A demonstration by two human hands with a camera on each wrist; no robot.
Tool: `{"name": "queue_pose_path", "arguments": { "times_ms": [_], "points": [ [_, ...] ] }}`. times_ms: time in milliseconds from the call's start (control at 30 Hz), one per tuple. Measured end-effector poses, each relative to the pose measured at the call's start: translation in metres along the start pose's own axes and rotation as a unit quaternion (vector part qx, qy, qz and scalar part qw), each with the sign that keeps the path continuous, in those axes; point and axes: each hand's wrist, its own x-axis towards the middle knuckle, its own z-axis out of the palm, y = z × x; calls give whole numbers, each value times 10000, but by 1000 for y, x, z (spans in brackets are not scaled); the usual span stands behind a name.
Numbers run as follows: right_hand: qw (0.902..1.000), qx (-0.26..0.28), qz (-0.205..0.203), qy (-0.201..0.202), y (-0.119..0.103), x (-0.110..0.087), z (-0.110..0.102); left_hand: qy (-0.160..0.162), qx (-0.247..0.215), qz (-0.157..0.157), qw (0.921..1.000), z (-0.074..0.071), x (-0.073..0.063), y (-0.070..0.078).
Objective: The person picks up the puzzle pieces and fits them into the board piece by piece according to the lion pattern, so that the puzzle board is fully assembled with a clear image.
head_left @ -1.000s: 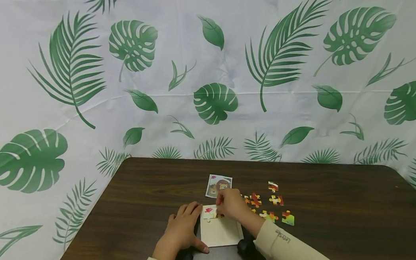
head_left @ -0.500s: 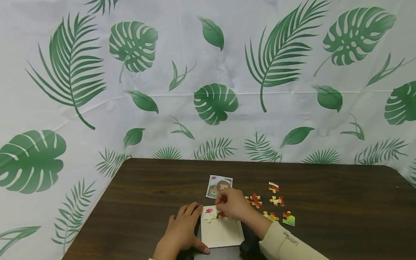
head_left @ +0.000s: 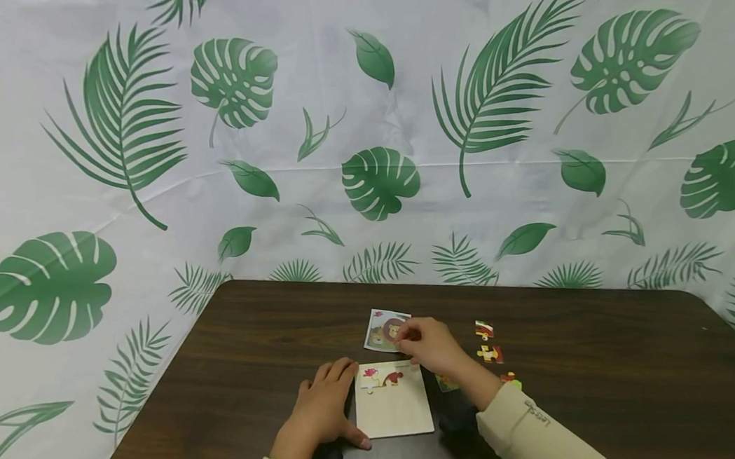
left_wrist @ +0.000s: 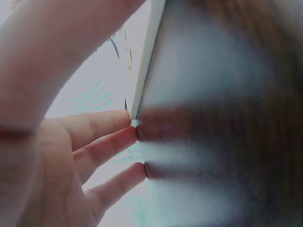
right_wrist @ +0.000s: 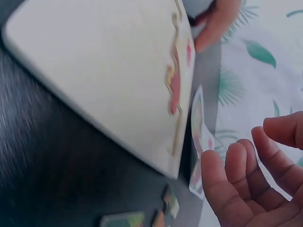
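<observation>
A pale puzzle board [head_left: 397, 414] lies on the dark table, with joined jigsaw pieces [head_left: 390, 378] along its far left edge, showing a pink and a red-brown patch. My left hand [head_left: 325, 402] rests at the board's left edge, fingers spread; in the left wrist view its fingertips touch the table and the board's corner. My right hand [head_left: 433, 346] hovers over the far right corner of the board, near the lion picture card [head_left: 381, 332]. In the right wrist view the fingers [right_wrist: 215, 175] are loosely bent, and nothing shows between them and the thumb.
Loose jigsaw pieces [head_left: 490, 353] lie right of the board, some partly hidden by my right arm. Another loose piece [right_wrist: 123, 220] shows beside the board in the right wrist view. A leaf-print cloth [head_left: 311, 114] hangs behind the table [head_left: 273, 322].
My right hand has lifted off the pieces on the board and moved right and away, uncovering the red-brown piece. The left hand stays in place.
</observation>
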Motion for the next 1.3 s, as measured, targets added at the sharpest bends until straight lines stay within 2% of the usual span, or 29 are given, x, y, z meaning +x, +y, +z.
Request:
{"name": "queue_pose_path", "arguments": {
  "times_ms": [233,467,900,1300],
  "points": [
    [9998,-122,10,172,6,1,-20,28,-54,1,10000,0,-1,0],
    [9985,-47,386,374,15,5,-42,57,-34,6,10000,0,-2,0],
    [9969,-171,617,457,30,2,-76,23,-15,-25,10000,-1,-1,-1],
    [9928,-679,784,598,53,1,-90,-39,-1,-41,10000,-2,0,-1]
  ]
}}
